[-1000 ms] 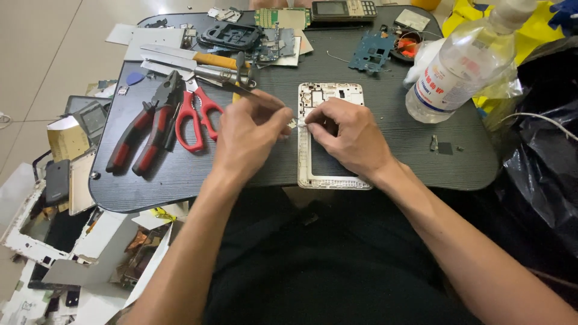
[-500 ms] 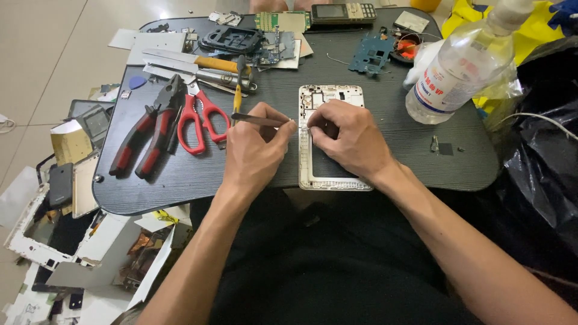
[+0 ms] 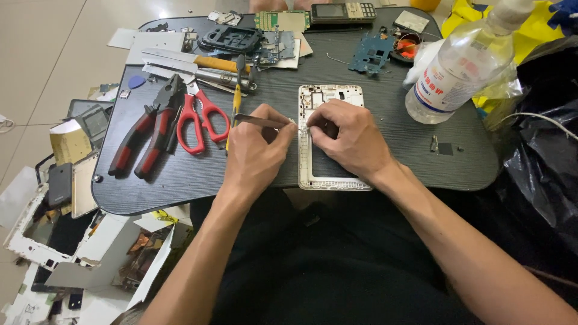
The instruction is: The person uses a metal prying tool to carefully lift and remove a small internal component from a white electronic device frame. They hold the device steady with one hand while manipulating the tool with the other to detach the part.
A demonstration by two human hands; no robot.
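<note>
A white phone frame [image 3: 332,180] lies on the dark table [image 3: 385,150] in front of me. My left hand [image 3: 256,150] grips metal tweezers [image 3: 259,120], whose tips reach the frame's left edge. My right hand [image 3: 349,138] rests on the frame, fingers pinched together at the same spot by the tweezer tips. Whatever small part sits between the fingers is too tiny to make out.
Red-handled pliers [image 3: 147,129] and red scissors [image 3: 201,117] lie left of my hands, a yellow screwdriver [image 3: 236,102] beside them. Circuit boards [image 3: 373,54], an old keypad phone [image 3: 343,11] and a clear plastic bottle [image 3: 457,72] stand further back. Broken phone parts [image 3: 66,180] litter the floor at left.
My left hand has shifted slightly right, bringing the tweezer tips to the frame's edge. My right hand's fingers have closed in on the same point.
</note>
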